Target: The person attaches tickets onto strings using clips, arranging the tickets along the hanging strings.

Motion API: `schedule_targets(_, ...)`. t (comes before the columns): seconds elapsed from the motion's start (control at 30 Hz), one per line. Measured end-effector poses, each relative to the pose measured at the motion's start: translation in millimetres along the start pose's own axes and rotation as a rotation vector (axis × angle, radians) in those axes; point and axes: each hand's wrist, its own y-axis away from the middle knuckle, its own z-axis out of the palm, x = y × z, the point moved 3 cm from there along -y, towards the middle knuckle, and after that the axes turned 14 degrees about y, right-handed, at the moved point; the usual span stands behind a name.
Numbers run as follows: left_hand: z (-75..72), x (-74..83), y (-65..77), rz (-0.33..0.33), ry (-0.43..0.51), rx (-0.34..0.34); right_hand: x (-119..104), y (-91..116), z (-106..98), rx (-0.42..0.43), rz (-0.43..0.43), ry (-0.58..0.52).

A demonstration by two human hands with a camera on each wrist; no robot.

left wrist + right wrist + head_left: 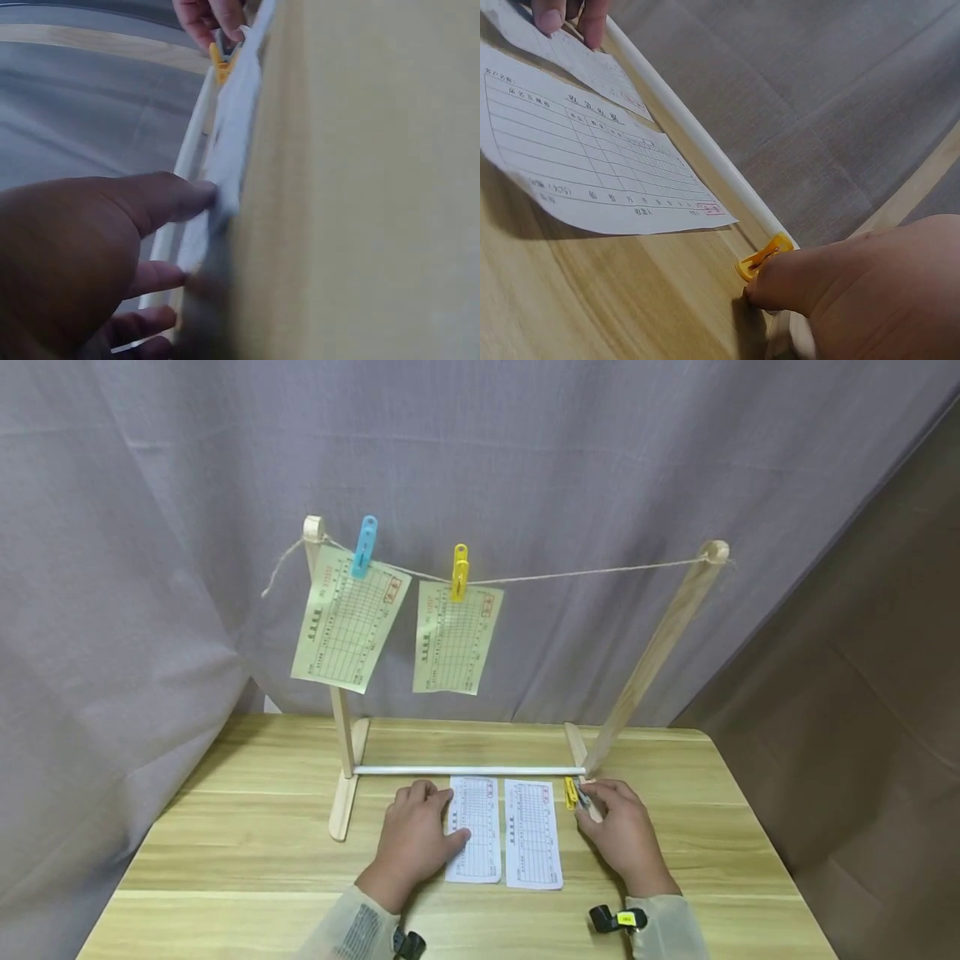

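Note:
Two white printed receipt slips lie side by side on the table. My left hand [420,831] touches the left slip [474,852], its thumb and fingertips on the paper's left side. The right slip [532,839] lies flat with no hand on it. At the foot of the rack's right post, my right hand [618,827] pinches a grey clothespin [582,797] between thumb and fingers. A yellow clothespin [571,793] lies right beside it, also seen as a yellow clip [763,257] in the right wrist view. There the hand hides the grey clothespin.
A wooden rack with a left post [341,727], a right post [652,652] and a white bottom rod [468,770] stands behind the slips. From its string [592,573] hang two greenish slips, held by a blue clothespin [364,547] and a yellow clothespin [460,572]. Grey curtain [525,468] behind.

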Motion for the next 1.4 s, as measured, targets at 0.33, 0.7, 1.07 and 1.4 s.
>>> schedule_targets(0.33,-14.5,5.5,4.5,-0.038,0.031,-0.074,-0.5,7.7,-3.9,-0.025,0.011,0.038)
schedule_targets(0.7,-18.0,4.4,5.3,-0.099,0.18,-0.112,-0.3,10.5,-5.6,-0.035,0.022,0.09)
schedule_targets(1.07,-16.1,-12.3,3.5,-0.088,0.392,-0.176,2.0,10.5,-8.7,0.117,-0.067,0.125)
schedule_targets(1.4,-19.6,-17.0,3.1,-0.083,0.497,-0.149,7.1,11.3,-11.4,0.064,0.021,0.071)
